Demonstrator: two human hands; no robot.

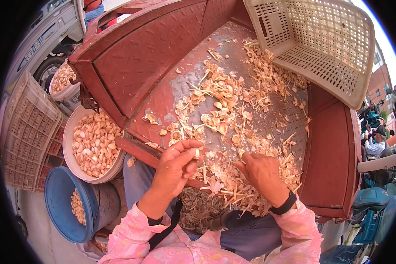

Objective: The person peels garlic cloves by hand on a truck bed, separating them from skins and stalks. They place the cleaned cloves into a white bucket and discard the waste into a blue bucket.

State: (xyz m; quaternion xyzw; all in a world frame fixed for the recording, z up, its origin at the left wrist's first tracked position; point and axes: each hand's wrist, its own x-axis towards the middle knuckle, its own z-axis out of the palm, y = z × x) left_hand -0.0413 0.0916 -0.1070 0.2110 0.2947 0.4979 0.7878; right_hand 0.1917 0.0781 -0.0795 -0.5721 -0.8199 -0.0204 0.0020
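Note:
My left hand (176, 165) is closed, with a pale garlic clove (197, 154) pinched between thumb and fingertips above the front edge of the cart bed. To its right, my right hand (262, 176) is curled with its back turned up, low over the garlic skins. A thin pale piece shows at its fingertips, but I cannot tell what it is. Between and beyond both hands lie loose garlic skins and stems (246, 193). Farther in, a heap of garlic cloves and broken bulbs (222, 99) rests on the metal bed.
Red cart walls (149, 53) rise at left and right. A beige plastic basket (325, 57) leans in the back right. At left stand a white bucket (68, 141) of cloves, a blue bucket (59, 207) with some cloves, another clove-filled bucket (61, 90) and a crate (28, 132).

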